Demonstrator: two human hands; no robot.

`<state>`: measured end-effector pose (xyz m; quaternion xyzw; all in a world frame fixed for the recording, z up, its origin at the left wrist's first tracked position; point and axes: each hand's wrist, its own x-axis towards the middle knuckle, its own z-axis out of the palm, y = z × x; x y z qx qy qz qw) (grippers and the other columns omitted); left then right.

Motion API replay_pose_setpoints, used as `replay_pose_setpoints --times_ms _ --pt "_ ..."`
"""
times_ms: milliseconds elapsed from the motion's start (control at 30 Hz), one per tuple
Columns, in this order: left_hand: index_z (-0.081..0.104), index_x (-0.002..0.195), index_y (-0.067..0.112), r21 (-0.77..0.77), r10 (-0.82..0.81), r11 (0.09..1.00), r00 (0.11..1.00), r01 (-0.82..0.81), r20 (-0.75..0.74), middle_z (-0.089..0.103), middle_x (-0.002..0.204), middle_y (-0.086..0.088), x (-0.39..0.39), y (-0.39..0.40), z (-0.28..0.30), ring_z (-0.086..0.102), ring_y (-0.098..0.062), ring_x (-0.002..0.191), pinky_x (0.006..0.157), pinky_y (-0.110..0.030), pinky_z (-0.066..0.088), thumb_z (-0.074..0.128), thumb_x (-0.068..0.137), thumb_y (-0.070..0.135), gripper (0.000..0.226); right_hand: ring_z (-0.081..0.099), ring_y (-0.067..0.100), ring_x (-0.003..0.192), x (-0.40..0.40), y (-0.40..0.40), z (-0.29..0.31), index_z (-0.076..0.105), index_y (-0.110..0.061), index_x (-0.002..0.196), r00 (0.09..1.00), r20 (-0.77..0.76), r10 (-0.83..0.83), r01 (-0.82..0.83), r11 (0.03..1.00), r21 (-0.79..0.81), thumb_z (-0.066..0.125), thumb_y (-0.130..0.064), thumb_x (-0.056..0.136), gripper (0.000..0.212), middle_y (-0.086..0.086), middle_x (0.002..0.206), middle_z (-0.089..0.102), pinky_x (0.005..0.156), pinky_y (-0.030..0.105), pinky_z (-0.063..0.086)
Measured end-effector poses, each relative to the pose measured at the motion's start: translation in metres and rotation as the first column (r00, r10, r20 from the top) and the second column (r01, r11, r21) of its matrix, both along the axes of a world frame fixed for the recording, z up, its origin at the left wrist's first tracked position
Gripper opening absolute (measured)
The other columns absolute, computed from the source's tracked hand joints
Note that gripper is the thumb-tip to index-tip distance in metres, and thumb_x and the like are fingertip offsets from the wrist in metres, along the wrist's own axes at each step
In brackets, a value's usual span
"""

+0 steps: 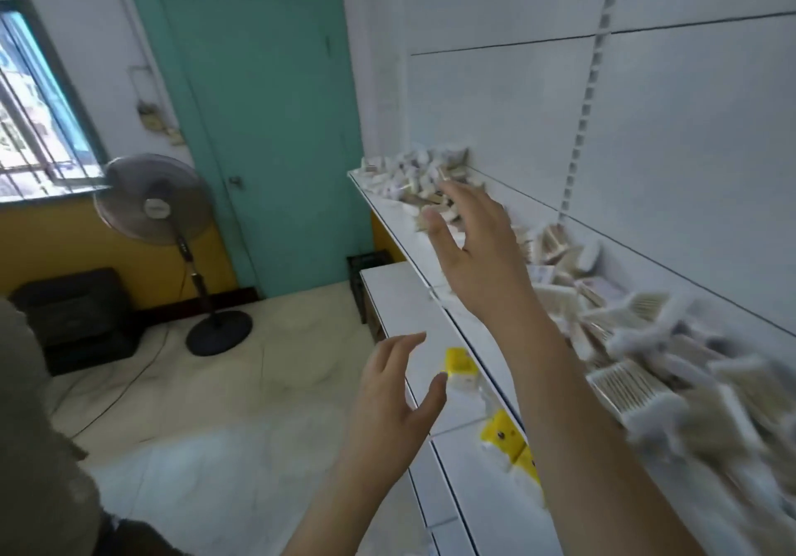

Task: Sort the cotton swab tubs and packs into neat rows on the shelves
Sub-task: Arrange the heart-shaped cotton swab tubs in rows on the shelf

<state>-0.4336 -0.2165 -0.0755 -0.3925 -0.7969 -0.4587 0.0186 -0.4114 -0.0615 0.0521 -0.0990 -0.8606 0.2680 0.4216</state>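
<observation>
Along the right side of the room stood a white metal shelving unit (pixel 517 81), its upper shelf (pixel 387 215) running from the far end toward the camera and a lower shelf (pixel 400 292) jutting out beneath it. Loose clear packs of cotton swabs (pixel 637 331) lay jumbled along the back edge of the upper shelf, with a second heap of cotton swab packs (pixel 422 172) at its far end; the nearest ones were blurred. On the lower shelf, near its front edge, sat yellow-lidded cotton swab tubs (pixel 504 430) and one more yellow-lidded tub (pixel 460 359) farther along. Beyond stood a teal door (pixel 267 124) and a grey pedestal fan (pixel 155 206) on the tiled floor (pixel 258 383). The right hand (pixel 469 249) hovered over the upper shelf's front edge, fingers spread, holding nothing. The left hand (pixel 396 400) hung off the lower shelf's front edge, fingers loosely apart, holding nothing.
</observation>
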Motion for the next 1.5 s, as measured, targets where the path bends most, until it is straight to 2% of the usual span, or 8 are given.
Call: replay_pose_setpoints --times_ms 367,533,667,800,1100,1200,1300,1500 --pt "0.043 0.136 0.044 0.027 0.017 0.999 0.997 -0.019 0.069 0.039 0.135 0.029 -0.173 0.027 -0.027 0.043 -0.001 0.127 0.103 -0.023 0.043 0.057 0.094 0.050 0.045 0.038 0.010 0.137 -0.184 0.039 -0.026 0.048 -0.023 0.142 0.999 0.049 -0.023 0.021 0.999 0.032 0.034 -0.054 0.100 0.054 -0.007 0.145 0.048 0.107 0.018 0.022" --pt "0.044 0.139 0.038 0.036 -0.029 0.999 0.998 0.027 0.061 0.040 0.135 0.027 -0.278 0.031 -0.026 0.042 0.001 0.127 0.106 -0.022 0.041 0.058 0.094 0.049 0.048 0.042 0.013 0.134 -0.275 0.039 -0.025 0.049 -0.020 0.141 0.998 0.004 -0.057 0.057 0.998 -0.008 0.040 -0.048 0.103 0.048 -0.005 0.143 0.050 0.112 0.036 0.037" --pt "0.044 0.139 0.039 0.009 -0.060 0.998 0.997 0.060 0.056 0.040 0.135 0.027 -0.355 0.031 -0.019 0.043 0.002 0.123 0.101 -0.018 0.043 0.056 0.094 0.051 0.048 0.035 0.006 0.135 -0.340 0.040 -0.020 0.048 -0.020 0.142 0.991 0.035 -0.129 0.128 0.991 0.023 0.042 -0.044 0.103 0.046 -0.006 0.144 0.049 0.112 0.025 0.028" --pt "0.044 0.138 0.039 0.011 -0.091 0.996 0.994 0.090 0.059 0.040 0.133 0.026 -0.414 0.048 -0.022 0.044 -0.001 0.122 0.095 -0.019 0.046 0.058 0.094 0.048 0.047 0.039 0.011 0.136 -0.385 0.057 -0.020 0.048 -0.022 0.142 0.982 0.038 -0.187 0.186 0.982 0.010 0.043 -0.044 0.103 0.045 -0.006 0.145 0.048 0.111 0.036 0.038" --pt "0.045 0.139 0.035 0.005 -0.224 0.975 0.973 0.224 0.051 0.039 0.133 0.025 -0.510 0.121 -0.038 0.039 0.002 0.129 0.101 -0.019 0.041 0.058 0.094 0.048 0.049 0.043 0.015 0.131 -0.450 0.149 -0.027 0.049 -0.018 0.141 0.916 0.056 -0.397 0.399 0.917 -0.023 0.045 -0.045 0.102 0.047 0.000 0.141 0.050 0.104 0.027 0.034" --pt "0.045 0.141 0.033 -0.023 -0.263 0.965 0.965 0.262 -0.020 0.041 0.135 0.021 -0.552 0.163 -0.037 0.039 0.000 0.129 0.102 -0.019 0.040 0.057 0.095 0.048 0.050 0.045 0.020 0.130 -0.473 0.193 -0.035 0.051 -0.017 0.139 0.873 0.022 -0.487 0.488 0.872 -0.040 0.046 -0.043 0.103 0.045 0.002 0.139 0.051 0.109 0.037 0.036" --pt "0.045 0.142 0.030 -0.085 -0.292 0.956 0.945 0.282 -0.148 0.043 0.137 0.016 -0.596 0.214 -0.027 0.040 -0.002 0.127 0.100 -0.015 0.032 0.058 0.096 0.045 0.050 0.050 0.027 0.123 -0.496 0.237 -0.043 0.056 -0.016 0.130 0.789 -0.002 -0.614 0.612 0.785 -0.096 0.051 -0.037 0.099 0.038 0.007 0.131 0.055 0.105 0.045 0.041" --pt "0.048 0.139 0.026 -0.091 -0.398 0.917 0.887 0.388 -0.233 0.048 0.135 0.008 -0.650 0.317 -0.006 0.044 -0.010 0.127 0.103 -0.027 0.042 0.062 0.093 0.043 0.051 0.048 0.042 0.116 -0.521 0.289 -0.076 0.053 -0.010 0.134 0.527 0.233 -0.817 0.847 0.528 -0.063 0.065 -0.033 0.089 0.052 0.021 0.129 0.052 0.097 0.047 0.041"
